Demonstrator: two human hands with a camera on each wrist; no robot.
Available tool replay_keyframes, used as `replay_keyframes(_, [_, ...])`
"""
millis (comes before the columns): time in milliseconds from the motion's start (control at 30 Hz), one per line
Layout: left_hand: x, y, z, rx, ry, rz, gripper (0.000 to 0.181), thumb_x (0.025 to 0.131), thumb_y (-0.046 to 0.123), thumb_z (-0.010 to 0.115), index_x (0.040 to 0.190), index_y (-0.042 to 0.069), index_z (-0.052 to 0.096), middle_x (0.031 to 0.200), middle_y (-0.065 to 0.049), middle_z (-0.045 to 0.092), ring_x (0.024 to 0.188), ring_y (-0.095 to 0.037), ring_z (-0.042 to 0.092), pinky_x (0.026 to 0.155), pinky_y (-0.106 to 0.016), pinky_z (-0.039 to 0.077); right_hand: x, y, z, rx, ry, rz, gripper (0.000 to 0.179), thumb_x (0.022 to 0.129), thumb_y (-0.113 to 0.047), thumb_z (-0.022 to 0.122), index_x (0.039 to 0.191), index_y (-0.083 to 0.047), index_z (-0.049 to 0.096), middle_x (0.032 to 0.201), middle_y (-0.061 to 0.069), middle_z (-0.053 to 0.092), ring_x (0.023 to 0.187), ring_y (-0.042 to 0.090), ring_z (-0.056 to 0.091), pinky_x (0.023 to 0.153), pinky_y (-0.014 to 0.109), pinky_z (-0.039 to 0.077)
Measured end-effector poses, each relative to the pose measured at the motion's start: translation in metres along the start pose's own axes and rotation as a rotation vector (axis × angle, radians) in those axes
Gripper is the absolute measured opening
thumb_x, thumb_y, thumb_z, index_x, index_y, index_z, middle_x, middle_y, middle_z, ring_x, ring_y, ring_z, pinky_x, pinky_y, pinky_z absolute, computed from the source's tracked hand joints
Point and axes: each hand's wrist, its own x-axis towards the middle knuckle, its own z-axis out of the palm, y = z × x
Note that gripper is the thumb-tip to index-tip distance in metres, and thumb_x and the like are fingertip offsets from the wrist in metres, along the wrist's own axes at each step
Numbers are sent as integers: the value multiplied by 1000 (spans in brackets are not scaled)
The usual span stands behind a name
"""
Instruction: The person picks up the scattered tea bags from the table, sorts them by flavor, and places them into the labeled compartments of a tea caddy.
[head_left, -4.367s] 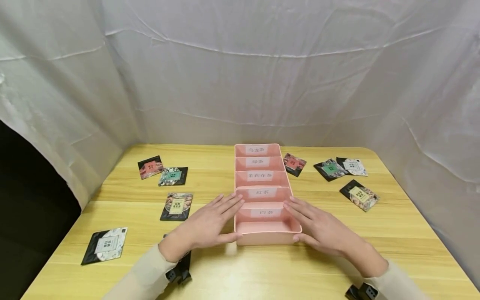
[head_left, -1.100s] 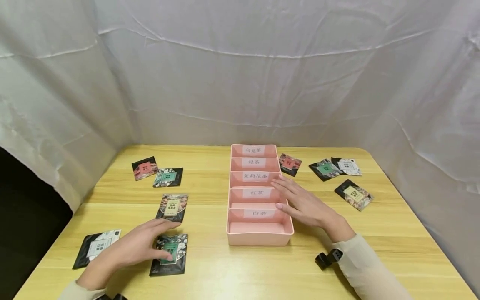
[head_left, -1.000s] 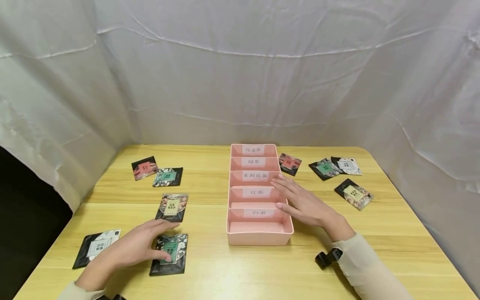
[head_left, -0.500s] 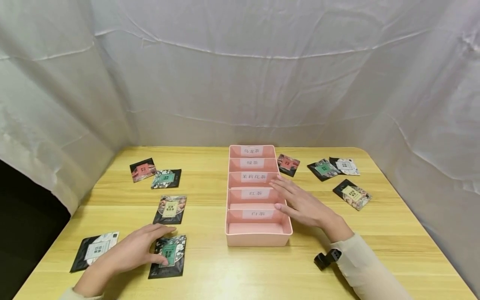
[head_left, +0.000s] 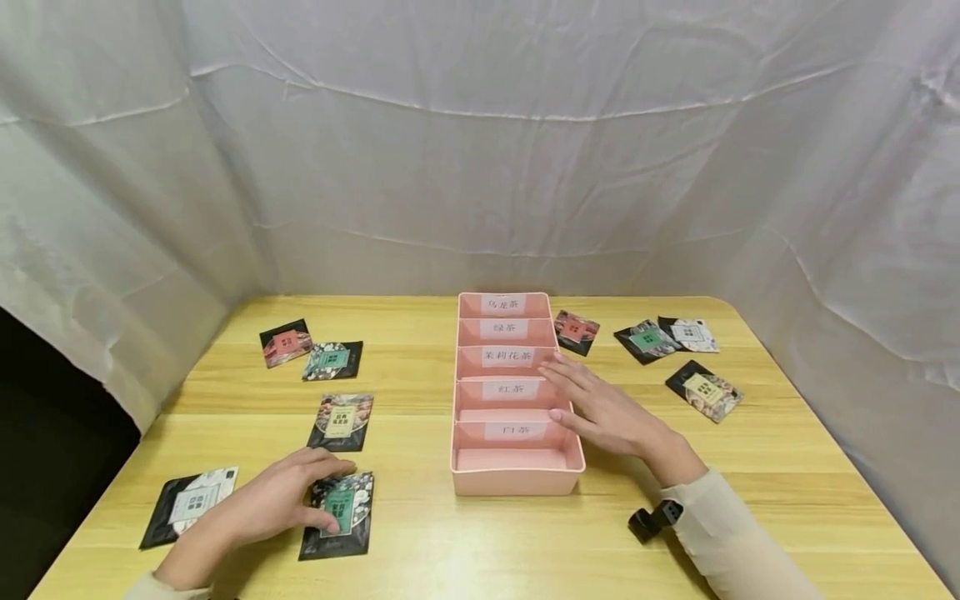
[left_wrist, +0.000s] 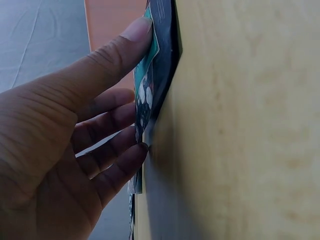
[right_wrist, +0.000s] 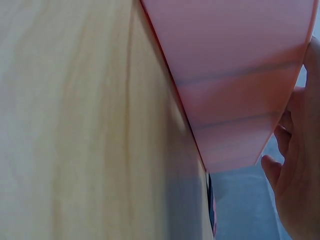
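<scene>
A black tea sachet with a green label and white flowers (head_left: 341, 512) lies on the table at front left. My left hand (head_left: 277, 493) is over it, thumb on its label and fingertips right at its far edge. In the left wrist view the thumb (left_wrist: 107, 57) lies across the sachet (left_wrist: 150, 75) with the fingers spread loosely. A pink box (head_left: 517, 482) with labelled compartments stands mid-table. My right hand (head_left: 611, 412) rests along its right rim, fingers relaxed. The right wrist view shows that hand (right_wrist: 300, 150) beside the box wall (right_wrist: 235, 100).
Left of the box lie sachets with white (head_left: 197, 500), yellow (head_left: 341, 421), green (head_left: 333, 360) and red (head_left: 287, 342) labels. Right of it lie red (head_left: 576, 331), green (head_left: 647, 340), white (head_left: 693, 335) and yellow (head_left: 705, 390) ones. A grey cloth (head_left: 480, 167) hangs behind the table.
Since the earliest frame my left hand has left the box for the green-labelled sachet, and my right hand has slid farther along the rim. Lately the left fingertips have come down to the sachet's edge.
</scene>
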Motion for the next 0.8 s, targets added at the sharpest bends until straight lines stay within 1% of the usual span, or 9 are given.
replay_keyframes(167, [4, 0, 0, -58, -22, -10, 75, 70, 68, 69, 122, 15, 66, 107, 11, 53, 95, -11, 53, 81, -37, 52, 0, 0, 0, 0, 2, -7, 64, 102, -42, 47, 156, -14, 27, 162, 4, 20, 148, 23, 14, 114, 54, 25])
replay_keyframes(233, [6, 0, 0, -80, -26, -16, 70, 69, 67, 70, 118, 18, 67, 107, 11, 52, 96, -11, 52, 81, -36, 52, 0, 1, 0, 0, 3, -8, 64, 102, -42, 47, 156, -14, 27, 162, 4, 19, 148, 23, 14, 114, 54, 26])
replay_keyframes(333, [9, 0, 0, -88, -22, -30, 67, 68, 68, 71, 114, 20, 65, 111, 11, 55, 101, -15, 54, 85, -40, 52, 0, 1, 1, -2, 5, -9, 64, 102, -42, 47, 156, -14, 27, 162, 5, 19, 148, 23, 15, 113, 54, 26])
replay_keyframes(467, [14, 0, -1, -110, -20, -49, 69, 69, 65, 73, 118, 17, 62, 115, 7, 61, 104, -19, 59, 86, -42, 52, -1, 2, 1, -2, 9, -9, 64, 102, -43, 46, 156, -14, 27, 162, 5, 20, 148, 23, 16, 113, 54, 28])
replay_keyframes(567, [17, 1, -2, -133, -16, -45, 71, 73, 61, 73, 124, 13, 60, 119, 2, 64, 107, -20, 61, 89, -43, 52, -1, 1, 1, -2, 9, -9, 64, 102, -44, 46, 156, -14, 27, 162, 5, 20, 148, 23, 16, 113, 55, 28])
replay_keyframes(700, [21, 2, -5, -152, 7, -27, 65, 81, 53, 71, 128, 10, 59, 124, -2, 63, 113, -24, 60, 94, -46, 50, 0, 1, 1, -4, 8, -10, 65, 102, -43, 46, 156, -14, 27, 162, 5, 19, 148, 24, 15, 113, 54, 27])
replay_keyframes(800, [25, 3, -9, -160, 36, -13, 57, 86, 46, 70, 129, 10, 59, 124, -2, 63, 113, -24, 60, 93, -46, 51, 0, 1, 1, -5, 6, -5, 65, 102, -44, 46, 156, -15, 26, 162, 4, 18, 148, 23, 14, 113, 54, 27])
